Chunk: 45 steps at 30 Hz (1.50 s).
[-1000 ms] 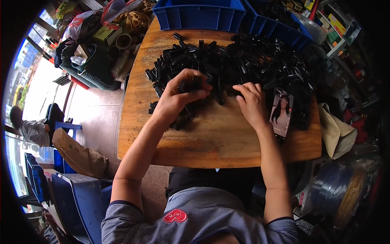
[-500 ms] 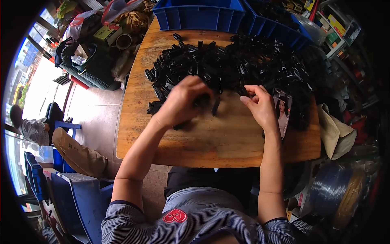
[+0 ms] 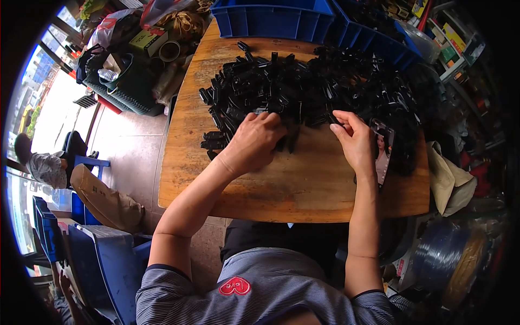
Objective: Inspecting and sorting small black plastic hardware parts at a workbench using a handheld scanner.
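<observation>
A wide heap of small black plastic pieces (image 3: 260, 81) covers the far half of the wooden table (image 3: 260, 195). At the heap's near edge is my left hand (image 3: 253, 140), its fingers curled downward. Dark pieces show beside its fingertips, but the hand hides whatever it grips. Farther right, my right hand (image 3: 355, 142) pinches a small black plastic piece (image 3: 331, 117) between thumb and fingers, close to the heap. A phone (image 3: 382, 151) with a person on its lit screen lies just right of my right wrist.
Along the table's far edge stand a blue bin (image 3: 273, 24) and a second blue bin (image 3: 374, 46) holding dark things. To the left are a blue chair (image 3: 103, 265) and a dark green basket (image 3: 127, 81). A beige bag (image 3: 449, 179) and wrapped spools (image 3: 447, 260) sit at the right.
My left hand has shifted slightly right and down, and its fingers now point more toward the table. The right hand keeps its pinch. The whole view has shifted a little.
</observation>
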Each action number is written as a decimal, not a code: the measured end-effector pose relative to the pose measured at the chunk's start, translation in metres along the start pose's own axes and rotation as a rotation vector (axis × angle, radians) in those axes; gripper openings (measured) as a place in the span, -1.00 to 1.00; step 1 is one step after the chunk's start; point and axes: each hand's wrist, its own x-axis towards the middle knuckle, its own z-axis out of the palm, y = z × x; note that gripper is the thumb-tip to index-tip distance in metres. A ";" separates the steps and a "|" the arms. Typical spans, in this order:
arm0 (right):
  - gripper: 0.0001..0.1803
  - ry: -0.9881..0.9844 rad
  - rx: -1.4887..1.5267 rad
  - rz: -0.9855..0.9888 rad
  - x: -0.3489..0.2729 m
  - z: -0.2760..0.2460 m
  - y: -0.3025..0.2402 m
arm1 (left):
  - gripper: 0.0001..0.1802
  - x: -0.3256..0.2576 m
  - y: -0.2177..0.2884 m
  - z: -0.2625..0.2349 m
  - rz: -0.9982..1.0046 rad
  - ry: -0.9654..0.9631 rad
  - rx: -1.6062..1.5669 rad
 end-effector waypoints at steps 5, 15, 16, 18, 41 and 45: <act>-0.72 0.068 0.070 0.014 0.001 -0.003 -0.001 | -0.67 0.000 -0.002 0.008 0.145 -0.003 -0.119; -0.75 -0.317 0.901 0.272 -0.007 0.009 -0.024 | -0.61 0.015 -0.006 0.015 0.106 0.034 -0.096; -0.75 -0.311 1.003 0.274 -0.010 0.011 -0.022 | -0.58 0.014 -0.005 0.011 0.064 0.067 -0.204; -0.75 -0.294 1.128 0.283 -0.012 0.017 -0.026 | -0.59 0.012 -0.001 0.002 0.016 0.134 -0.451; -0.74 -0.635 1.166 0.465 -0.015 0.013 -0.028 | -0.67 0.003 0.007 -0.020 -0.021 0.116 -0.787; -0.70 -0.379 1.195 0.350 -0.022 0.025 -0.051 | -0.72 0.008 0.016 -0.023 -0.432 -0.035 -1.252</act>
